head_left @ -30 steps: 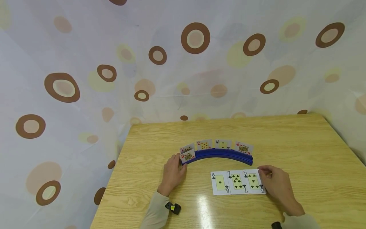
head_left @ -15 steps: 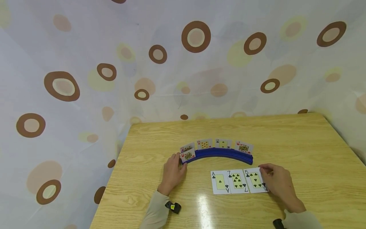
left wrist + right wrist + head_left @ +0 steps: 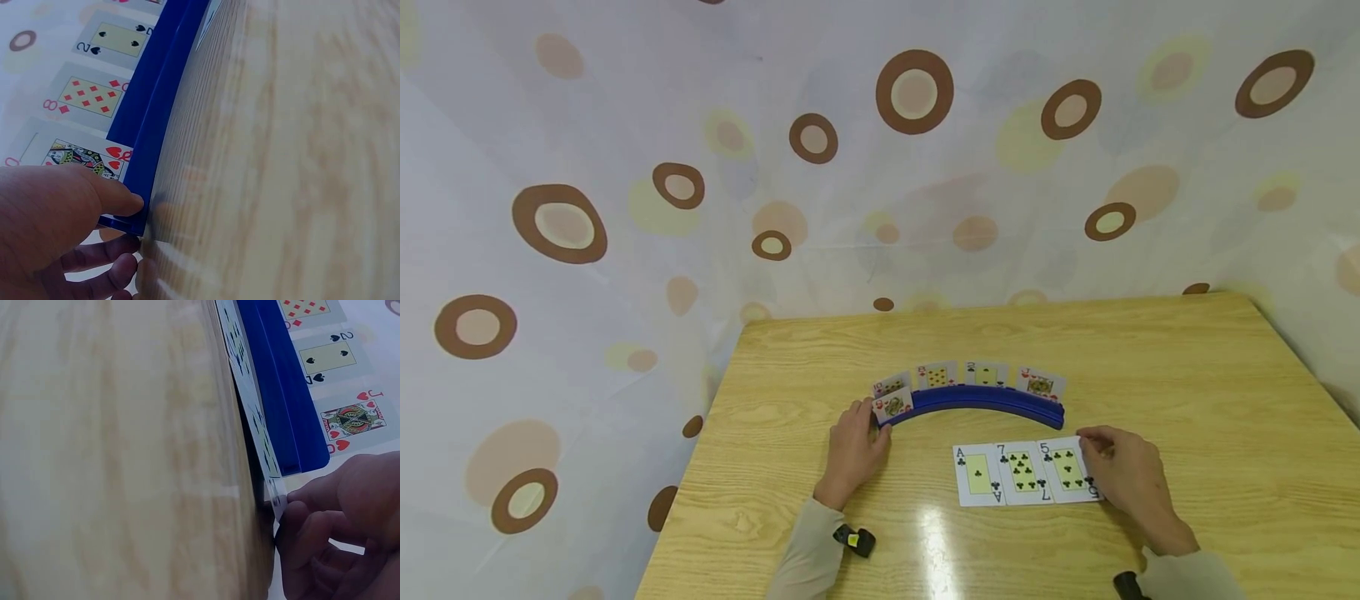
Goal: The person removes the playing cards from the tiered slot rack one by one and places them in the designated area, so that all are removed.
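A curved blue card holder point(image 3: 977, 397) stands on the table with several playing cards upright in it. At its left end my left hand point(image 3: 855, 450) grips the holder, thumb point(image 3: 128, 201) on the front beside the queen of hearts point(image 3: 893, 406). Behind that queen stands a ten point(image 3: 889, 386), partly hidden. Nearer me, an ace of clubs point(image 3: 977, 475), a seven of clubs point(image 3: 1024, 472) and a five of clubs point(image 3: 1066, 468) lie side by side in a row. My right hand point(image 3: 1127, 475) pinches the five's right edge between thumb and finger.
Further along the holder are an eight of diamonds point(image 3: 937, 376), a two of spades point(image 3: 986, 375) and a jack of hearts point(image 3: 1039, 384). Behind the wooden table point(image 3: 820, 350) hangs a pale spotted cloth point(image 3: 850, 192).
The right hand has shifted the five of clubs slightly to the right, then a little back toward the seven. The left hand stays at the holder's end.
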Demonstrator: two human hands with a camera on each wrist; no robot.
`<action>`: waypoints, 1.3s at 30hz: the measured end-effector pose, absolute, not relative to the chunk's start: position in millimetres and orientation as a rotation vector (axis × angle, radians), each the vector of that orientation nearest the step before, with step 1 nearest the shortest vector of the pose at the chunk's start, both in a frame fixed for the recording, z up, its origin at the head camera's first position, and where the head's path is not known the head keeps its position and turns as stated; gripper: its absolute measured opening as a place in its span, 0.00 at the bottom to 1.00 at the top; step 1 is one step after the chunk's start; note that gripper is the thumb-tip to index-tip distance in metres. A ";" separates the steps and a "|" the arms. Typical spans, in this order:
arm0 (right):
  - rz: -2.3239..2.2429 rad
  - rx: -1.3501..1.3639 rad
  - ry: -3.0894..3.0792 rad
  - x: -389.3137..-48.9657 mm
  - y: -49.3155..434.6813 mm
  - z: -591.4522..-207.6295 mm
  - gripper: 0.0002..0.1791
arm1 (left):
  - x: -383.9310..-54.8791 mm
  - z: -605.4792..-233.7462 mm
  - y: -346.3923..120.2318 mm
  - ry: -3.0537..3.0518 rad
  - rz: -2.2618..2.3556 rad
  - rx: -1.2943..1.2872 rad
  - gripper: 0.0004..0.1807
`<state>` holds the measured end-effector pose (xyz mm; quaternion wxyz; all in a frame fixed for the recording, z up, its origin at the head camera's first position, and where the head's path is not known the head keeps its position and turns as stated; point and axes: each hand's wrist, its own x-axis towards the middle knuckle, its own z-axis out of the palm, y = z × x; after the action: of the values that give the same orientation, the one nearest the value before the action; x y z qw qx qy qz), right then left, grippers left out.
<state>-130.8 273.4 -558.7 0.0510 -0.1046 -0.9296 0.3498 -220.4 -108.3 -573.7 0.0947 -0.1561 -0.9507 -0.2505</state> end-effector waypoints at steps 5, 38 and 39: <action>1.068 -0.300 -2.824 -129.6 273.4 -557.3 0.15 | -220.3 -573.5 -108.3 -2.824 -0.735 -0.460 0.23; 1.144 -0.272 -2.757 -130.0 260.2 -552.2 0.14 | -219.6 -570.4 -107.5 -2.837 -0.748 -0.450 0.23; 1.145 -0.276 -2.757 -130.2 258.6 -551.3 0.13 | -219.5 -570.3 -107.4 -2.840 -0.749 -0.449 0.23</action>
<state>-130.2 258.6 -551.3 0.0716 -0.0919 -0.9172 0.3809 -219.5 -107.4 -570.3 0.0851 -0.1506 -0.9523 -0.2513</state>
